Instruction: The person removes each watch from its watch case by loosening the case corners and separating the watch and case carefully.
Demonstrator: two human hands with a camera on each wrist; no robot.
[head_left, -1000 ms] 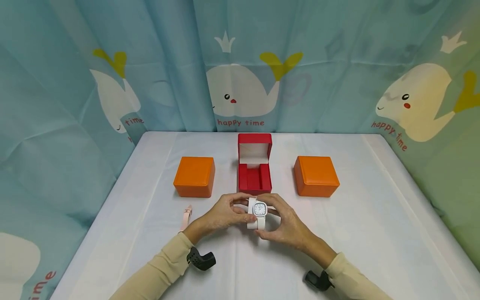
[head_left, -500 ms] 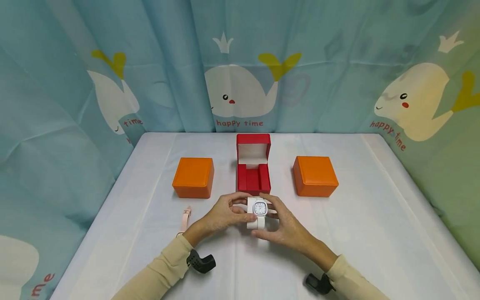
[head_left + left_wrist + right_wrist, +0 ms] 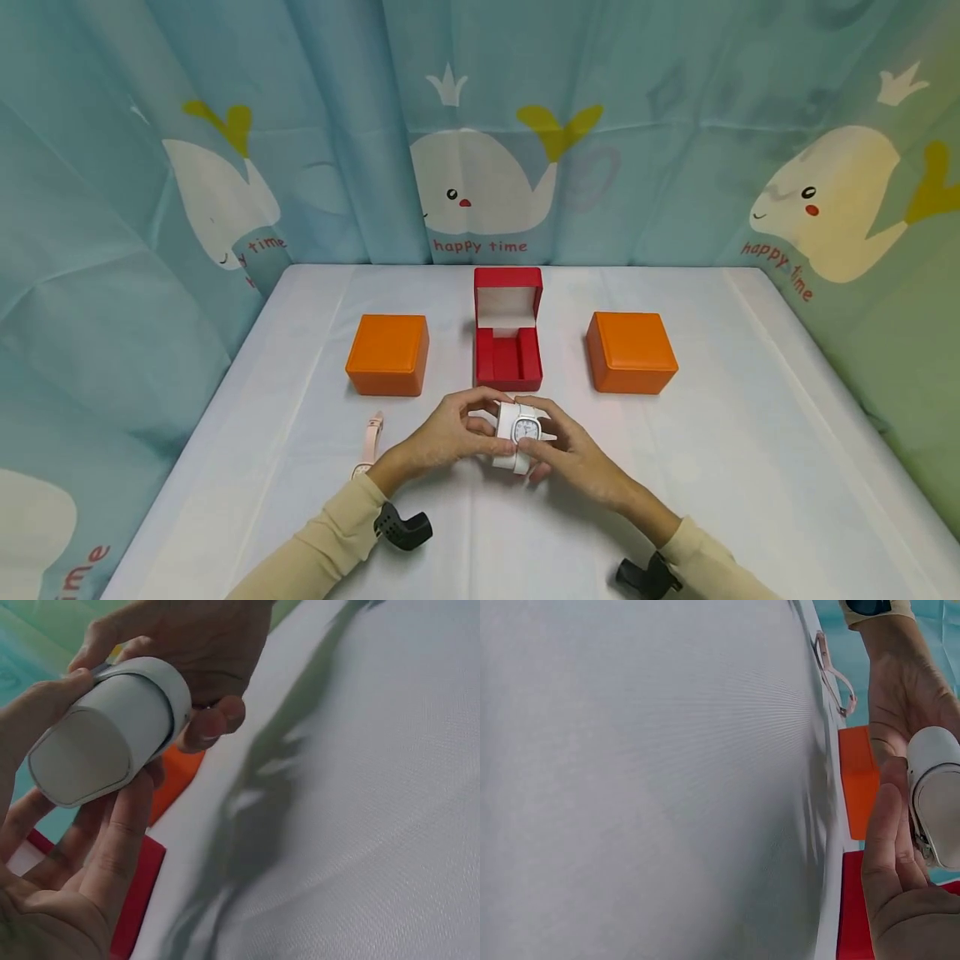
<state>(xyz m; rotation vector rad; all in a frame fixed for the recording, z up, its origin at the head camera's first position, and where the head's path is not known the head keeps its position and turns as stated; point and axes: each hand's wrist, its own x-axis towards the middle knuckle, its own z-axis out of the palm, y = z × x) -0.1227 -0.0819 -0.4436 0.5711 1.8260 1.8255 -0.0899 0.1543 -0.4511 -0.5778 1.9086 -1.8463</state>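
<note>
A white wristwatch (image 3: 527, 430) with a square, rounded dial is wrapped round a white watch cushion (image 3: 81, 756). My left hand (image 3: 453, 435) holds the free end of the cushion, thumb on top and fingers beneath. From the other side, my right hand (image 3: 576, 457) grips the watch, its thumb at the lower edge of the dial. In the left wrist view the watch strap (image 3: 161, 684) circles the far half of the cushion. Both hands are raised above the table, just in front of an open red watch box (image 3: 507, 358) with a bare inner slot.
Closed orange boxes stand left (image 3: 387, 354) and right (image 3: 632, 352) of the red one. A pink-strapped watch (image 3: 372, 437) lies beside my left wrist, its dial partly covered. A white cloth (image 3: 750, 467) covers the table, with a patterned curtain (image 3: 645, 208) behind.
The watch and cushion have tilted and come slightly nearer to me. My right thumb has moved up from below the strap to the dial's edge. The left hand keeps its hold.
</note>
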